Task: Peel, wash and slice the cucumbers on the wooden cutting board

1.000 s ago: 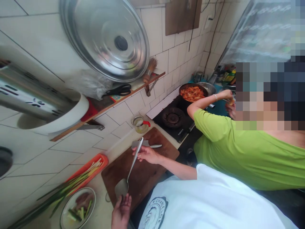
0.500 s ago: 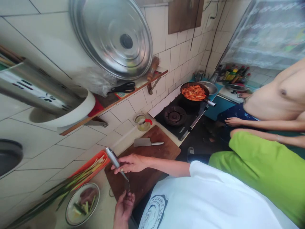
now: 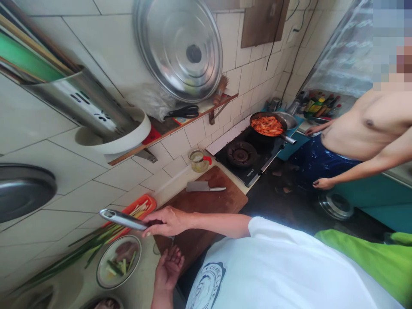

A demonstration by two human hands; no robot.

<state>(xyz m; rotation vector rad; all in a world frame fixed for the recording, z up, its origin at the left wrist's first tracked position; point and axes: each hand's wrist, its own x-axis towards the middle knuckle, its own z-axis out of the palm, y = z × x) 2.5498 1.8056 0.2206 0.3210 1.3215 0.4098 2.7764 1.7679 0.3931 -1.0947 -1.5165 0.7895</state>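
The right hand [image 3: 169,221] has its fingers wrapped round the spatula [image 3: 124,219] partway along, the handle slanting out to the left; a grip there probably keeps both ends in balance. The left hand [image 3: 169,266], nearer, turns its palm up with fingers parted and loosely bent, perhaps to steady the spatula's other end, which is hidden; whether they touch it cannot be told. The spatula is held above the near left part of the chopping board [image 3: 222,204].

Farther back on the board the knife [image 3: 198,186] lies flat, a steady way to rest a blade. On the worktop [image 3: 144,274] to the left, the bowl [image 3: 102,264] keeps meat and cut greens together, and the green onions [image 3: 111,229], longer than the orange tray [image 3: 150,205], trail out of it. Beyond the board stand the jug [image 3: 196,161] and the 2-burner stove [image 3: 222,156], the pan's [image 3: 285,126] handle pointing off the stove, presumably for easy reach. The lid [image 3: 180,51] leans on the wall, likely too wide to lie on the shelf [image 3: 175,131].
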